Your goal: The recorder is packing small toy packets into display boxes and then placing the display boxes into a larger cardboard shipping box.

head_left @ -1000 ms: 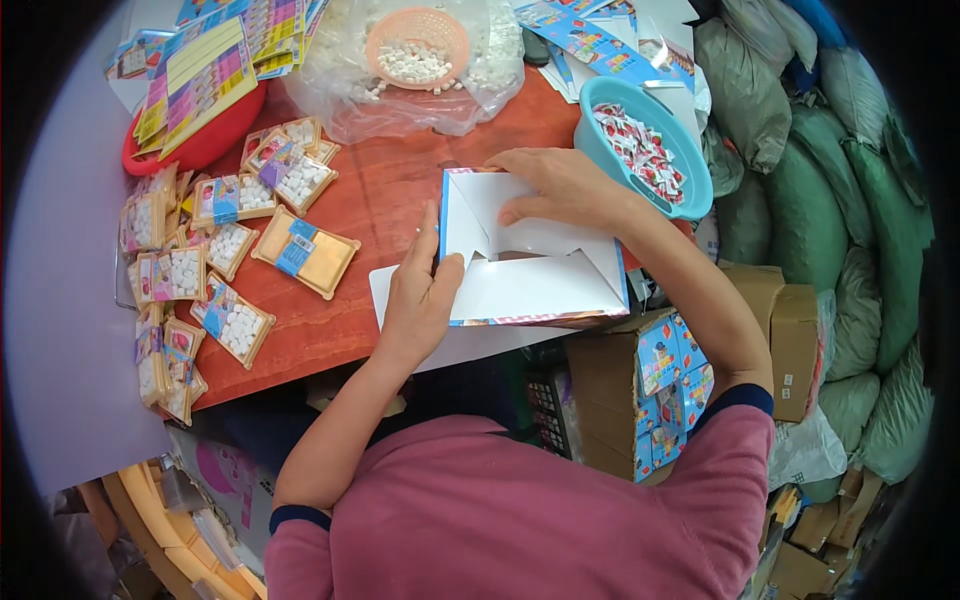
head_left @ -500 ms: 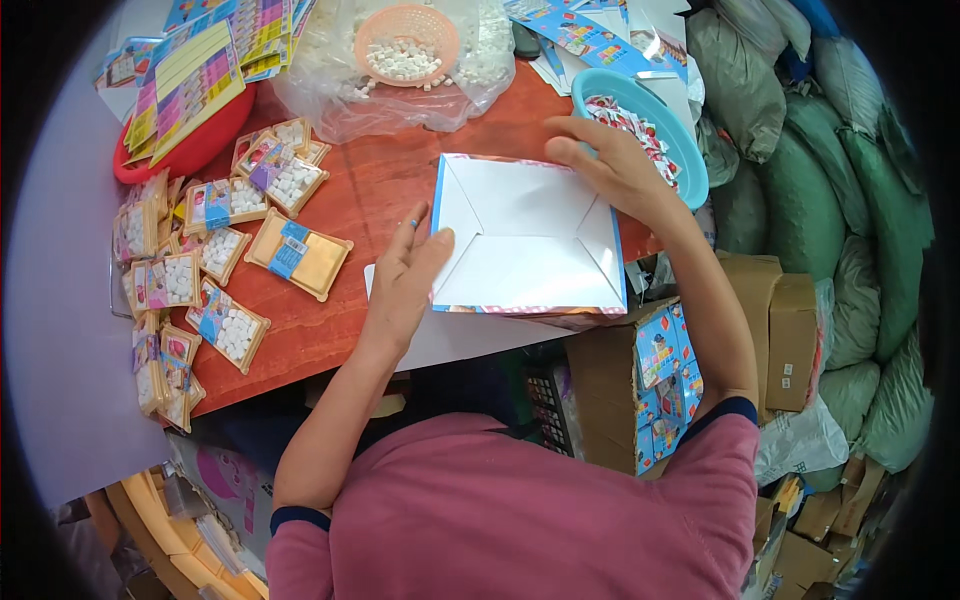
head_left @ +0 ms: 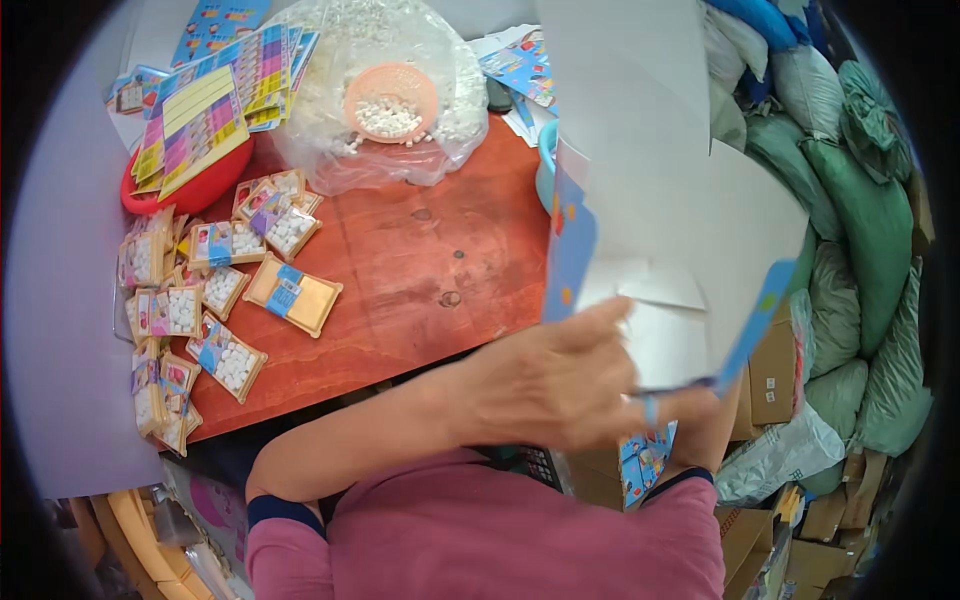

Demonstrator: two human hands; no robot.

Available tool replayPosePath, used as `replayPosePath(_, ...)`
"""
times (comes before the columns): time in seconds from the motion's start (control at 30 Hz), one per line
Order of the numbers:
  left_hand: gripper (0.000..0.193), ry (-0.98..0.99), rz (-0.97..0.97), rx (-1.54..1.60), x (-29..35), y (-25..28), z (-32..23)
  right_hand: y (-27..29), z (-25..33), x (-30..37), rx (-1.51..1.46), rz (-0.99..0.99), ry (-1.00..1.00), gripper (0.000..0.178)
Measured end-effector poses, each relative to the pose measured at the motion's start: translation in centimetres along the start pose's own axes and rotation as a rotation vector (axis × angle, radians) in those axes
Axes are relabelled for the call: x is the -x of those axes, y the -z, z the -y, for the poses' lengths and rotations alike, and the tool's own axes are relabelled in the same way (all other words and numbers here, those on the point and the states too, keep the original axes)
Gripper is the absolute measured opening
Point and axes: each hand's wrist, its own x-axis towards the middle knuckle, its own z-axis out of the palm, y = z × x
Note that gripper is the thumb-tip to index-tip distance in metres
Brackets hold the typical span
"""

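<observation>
A printed cardboard box (head_left: 640,190), white inside and blue along its edges, is raised at the right of the table, its opening turned toward me and long flaps standing up. My left hand (head_left: 570,385) reaches across my body to the box's lower edge, slightly blurred. Its fingers are stretched and apart, a ring on one of them, and the index finger lies over pale panels (head_left: 665,335) inside the box. Behind the box's lower right side goes my right forearm (head_left: 708,440); the box hides that hand's fingers.
On the red-brown table (head_left: 440,260), packs of white pieces (head_left: 235,360) crowd the left beside a lidded yellow pack (head_left: 293,295). Farther back are a red basin (head_left: 215,180) with printed cards, a peach basket (head_left: 392,75) and a blue basin (head_left: 546,165). Green sacks (head_left: 850,210) line the right.
The box has been lifted from the table's edge, moved right and tipped, so its open inside now shows. My left hand has crossed to the right; my right hand has gone behind the box.
</observation>
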Motion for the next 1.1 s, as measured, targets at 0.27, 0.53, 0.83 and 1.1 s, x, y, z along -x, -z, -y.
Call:
replayPosePath(0.27, 0.039, 0.183, 0.538, -0.613, 14.8, -6.6, 6.0, -12.8, -2.9, 0.9, -0.117, 0.447, -0.117, 0.059)
replayPosePath(0.53, 0.039, 0.597, 0.565, -0.594, 15.0, -10.9, 5.8, -19.4, -3.0, 0.4, 0.140, 0.174, -0.066, 0.032)
replayPosePath(0.83, 0.019, 0.263, 0.027, -0.657, 7.6, -6.3, 6.3, -18.4, -2.4, -1.8, 0.549, 0.194, 0.184, 0.030)
replayPosePath(1.1, 0.028, 0.532, 0.318, -0.495, 11.7, -3.0, 9.5, -18.5, -4.7, -4.7, 0.656, 0.188, 0.169, 0.031)
